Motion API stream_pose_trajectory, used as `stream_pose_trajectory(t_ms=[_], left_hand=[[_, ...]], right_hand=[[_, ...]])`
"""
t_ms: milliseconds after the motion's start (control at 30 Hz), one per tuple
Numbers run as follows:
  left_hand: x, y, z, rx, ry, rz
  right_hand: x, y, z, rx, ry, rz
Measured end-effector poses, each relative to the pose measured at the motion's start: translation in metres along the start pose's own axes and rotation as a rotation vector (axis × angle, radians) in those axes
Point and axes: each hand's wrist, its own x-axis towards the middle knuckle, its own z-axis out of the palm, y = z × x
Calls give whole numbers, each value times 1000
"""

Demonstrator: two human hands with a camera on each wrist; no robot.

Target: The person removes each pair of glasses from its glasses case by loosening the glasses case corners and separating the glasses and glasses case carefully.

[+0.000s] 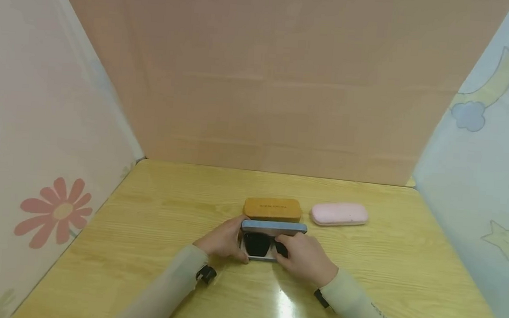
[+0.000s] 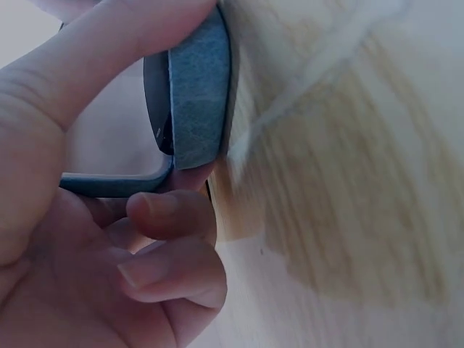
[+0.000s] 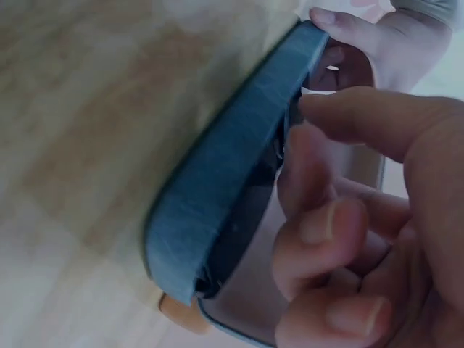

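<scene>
A blue glasses case (image 1: 275, 226) stands with its lid raised near the middle of the table, and dark sunglasses (image 1: 256, 245) lie inside it. My left hand (image 1: 223, 238) grips the left end of the case, its thumb along the front wall (image 2: 199, 94) and some fingers curled loosely below in the left wrist view. From the right, my right hand (image 1: 307, 259) reaches over the case, thumb and forefinger pinching the sunglasses near the bridge. Its other fingers are curled over the opening in the right wrist view. The right lens is partly hidden by this hand.
Right behind the blue case lies an orange-brown glasses case (image 1: 273, 208), closed. A closed pink glasses case (image 1: 339, 213) is to its right. The wooden table (image 1: 167, 197) is bordered by a brown back panel (image 1: 276, 106) and patterned side sheets.
</scene>
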Motion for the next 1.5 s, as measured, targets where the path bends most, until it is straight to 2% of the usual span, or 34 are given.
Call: stream_pose_trajectory(t_ms=[433,667,1100,1333,1500], left_hand=[[-3,-7,4,-53,-4,-49],[-4,-8,4,-50,-7,-39],[-6,-5,5,-60,15,-5],[-6,-3,2,-60,24,-6],[-6,-3,0,-42,28,3]], right_hand=[[8,-6,13,-34,6,23],[14,-9,18,-46,-23,60],[18,-13,21,-95,30,147],[22,-12,18,-86,24,151],[22,-10,18,-88,33,122]])
